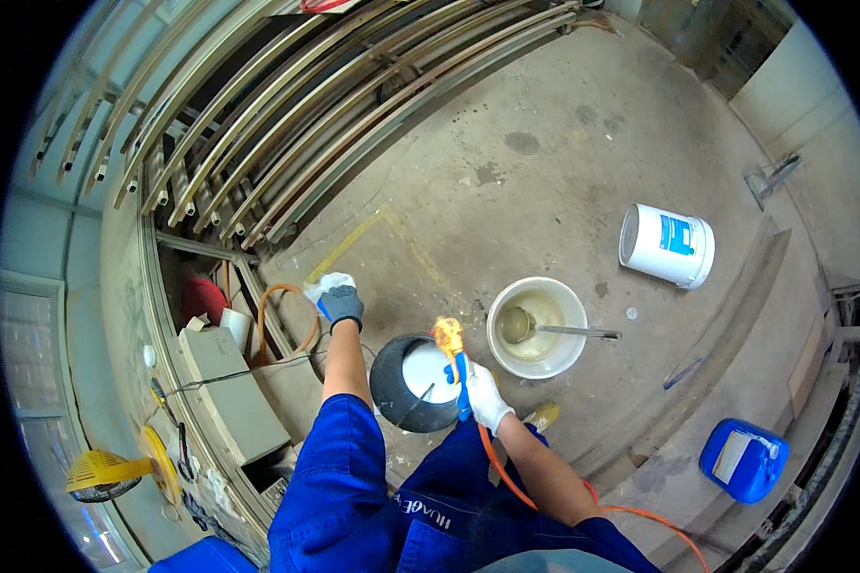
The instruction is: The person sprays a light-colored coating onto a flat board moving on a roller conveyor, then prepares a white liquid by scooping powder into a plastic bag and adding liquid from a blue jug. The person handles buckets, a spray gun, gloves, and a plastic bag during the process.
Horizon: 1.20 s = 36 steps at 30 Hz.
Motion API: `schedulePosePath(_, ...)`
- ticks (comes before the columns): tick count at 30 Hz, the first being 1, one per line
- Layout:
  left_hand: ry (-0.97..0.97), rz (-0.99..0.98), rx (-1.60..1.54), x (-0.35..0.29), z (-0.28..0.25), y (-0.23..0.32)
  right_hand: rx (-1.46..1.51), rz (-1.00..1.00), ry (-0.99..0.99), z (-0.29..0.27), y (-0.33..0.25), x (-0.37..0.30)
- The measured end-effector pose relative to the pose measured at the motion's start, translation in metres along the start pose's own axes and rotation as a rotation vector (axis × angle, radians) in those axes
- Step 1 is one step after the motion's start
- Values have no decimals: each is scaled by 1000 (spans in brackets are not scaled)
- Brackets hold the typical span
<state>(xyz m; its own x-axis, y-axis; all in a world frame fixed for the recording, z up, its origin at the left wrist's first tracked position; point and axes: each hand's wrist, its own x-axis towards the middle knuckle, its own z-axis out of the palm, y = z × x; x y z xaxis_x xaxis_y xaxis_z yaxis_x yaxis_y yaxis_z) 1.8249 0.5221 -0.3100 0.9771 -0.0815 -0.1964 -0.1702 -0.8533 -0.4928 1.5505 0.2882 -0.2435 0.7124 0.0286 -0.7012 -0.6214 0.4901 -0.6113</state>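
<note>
My right hand, in a white and blue glove, is closed round a worn yellow-orange hand tool. An orange hose trails from that hand toward the lower right. Below the tool stands a black bucket with white liquid and a thin rod in it. My left hand, gloved in grey, white and blue, is held out left of the bucket; how its fingers are set is unclear. To the right, a metal ladle rests in a white bucket, its handle across the rim.
Long metal bars lie on a rack at the upper left. A white pail lies on its side at right, above a blue jerrycan. A long grey box and a yellow lamp-like fixture are at left.
</note>
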Motion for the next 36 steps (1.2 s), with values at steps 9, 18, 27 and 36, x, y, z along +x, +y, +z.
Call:
schedulePosePath(9, 37, 85, -252, 30, 8, 22, 132, 106, -115, -33, 24, 33)
schedulePosePath(18, 115, 227, -307, 27, -23, 50, 271, 142, -4, -48, -6, 36)
schedulePosePath(27, -62, 49, -604, 30, -17, 39, 260, -33, 72, -52, -11, 45)
schedulePosePath(36, 65, 199, -796, 37, 10, 40, 178, 5, 113, -60, -1, 50)
